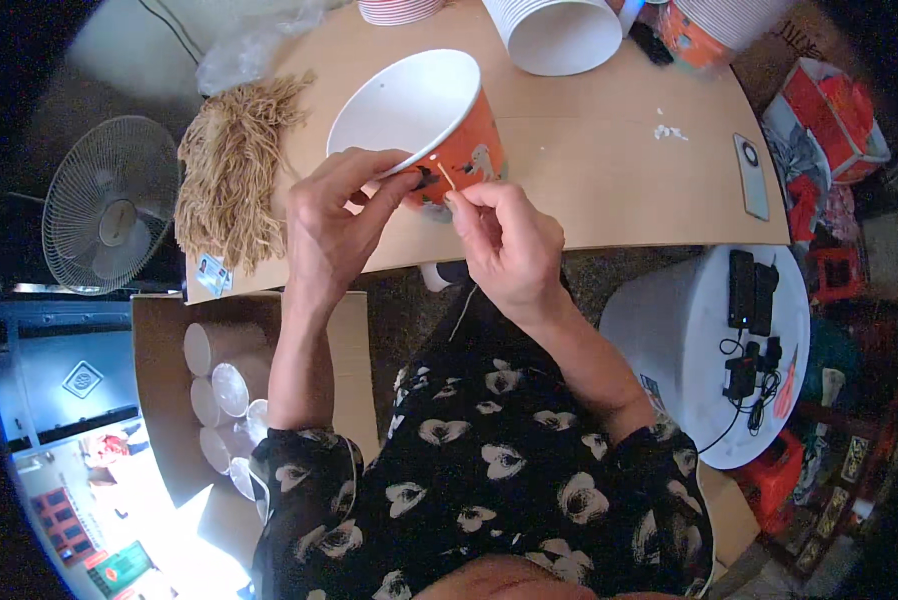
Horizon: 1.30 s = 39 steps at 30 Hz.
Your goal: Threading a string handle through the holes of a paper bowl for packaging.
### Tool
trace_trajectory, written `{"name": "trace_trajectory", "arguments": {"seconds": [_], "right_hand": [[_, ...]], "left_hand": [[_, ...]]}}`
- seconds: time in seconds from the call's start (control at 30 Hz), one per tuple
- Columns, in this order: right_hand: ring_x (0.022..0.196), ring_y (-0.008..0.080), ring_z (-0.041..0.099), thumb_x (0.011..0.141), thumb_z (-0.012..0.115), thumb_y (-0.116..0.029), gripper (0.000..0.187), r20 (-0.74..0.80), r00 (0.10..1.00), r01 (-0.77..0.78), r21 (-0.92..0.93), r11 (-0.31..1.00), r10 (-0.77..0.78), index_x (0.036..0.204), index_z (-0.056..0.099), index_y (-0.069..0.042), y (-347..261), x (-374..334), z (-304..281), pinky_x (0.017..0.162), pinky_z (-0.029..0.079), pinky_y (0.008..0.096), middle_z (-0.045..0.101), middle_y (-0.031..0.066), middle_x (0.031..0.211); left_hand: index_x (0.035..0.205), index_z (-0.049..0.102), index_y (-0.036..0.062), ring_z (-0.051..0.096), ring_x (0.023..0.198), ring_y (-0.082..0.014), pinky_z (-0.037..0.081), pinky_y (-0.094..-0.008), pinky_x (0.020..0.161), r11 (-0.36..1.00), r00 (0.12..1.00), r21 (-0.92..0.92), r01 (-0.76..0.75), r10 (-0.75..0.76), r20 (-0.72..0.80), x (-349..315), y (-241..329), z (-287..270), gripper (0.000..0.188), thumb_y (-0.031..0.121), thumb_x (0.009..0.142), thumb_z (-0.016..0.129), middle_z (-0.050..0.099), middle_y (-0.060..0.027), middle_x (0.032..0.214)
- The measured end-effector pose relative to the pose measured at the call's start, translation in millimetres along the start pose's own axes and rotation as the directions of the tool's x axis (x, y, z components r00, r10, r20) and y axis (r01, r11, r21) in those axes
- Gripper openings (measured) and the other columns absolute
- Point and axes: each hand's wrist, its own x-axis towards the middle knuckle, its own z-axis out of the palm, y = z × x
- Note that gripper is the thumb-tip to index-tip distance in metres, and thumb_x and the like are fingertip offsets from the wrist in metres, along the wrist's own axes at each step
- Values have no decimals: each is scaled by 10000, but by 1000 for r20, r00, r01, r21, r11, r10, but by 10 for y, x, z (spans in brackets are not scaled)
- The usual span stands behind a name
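Note:
A large paper bucket (404,95), white inside and orange with printed figures outside, is tipped so that its open mouth faces up and left. My left hand (344,200) grips its near rim, with the thumb against the orange wall and the fingers at the edge. Between the thumb and forefinger of my right hand (509,240) a short piece of tan cord (446,174) is pinched. The cord's tip points at a small whitish spot just under the rim; whether it touches the wall I cannot tell. A small dark dot shows on the bucket's inner wall.
A heap of tan cords (234,170) lies on the table (609,170) at left. Stacked white buckets (559,40) and orange ones (704,35) stand at the back. A phone (752,177) lies right. Below are a carton of cups (154,380) and a white drum (669,310).

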Motion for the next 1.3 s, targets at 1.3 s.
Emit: {"name": "trace_trajectory", "arguments": {"seconds": [1.3], "right_hand": [[607,32,523,937,668,-43,93,103,926,-377,259,889,363,986,598,-7,420,-284,-68,531,426,219,609,9,714]], "left_hand": [[989,718,9,662,710,-142,535,-301,676,993,819,-91,75,-10,573,531,-146,273,135,113,928,656,701,-95,767]]}}
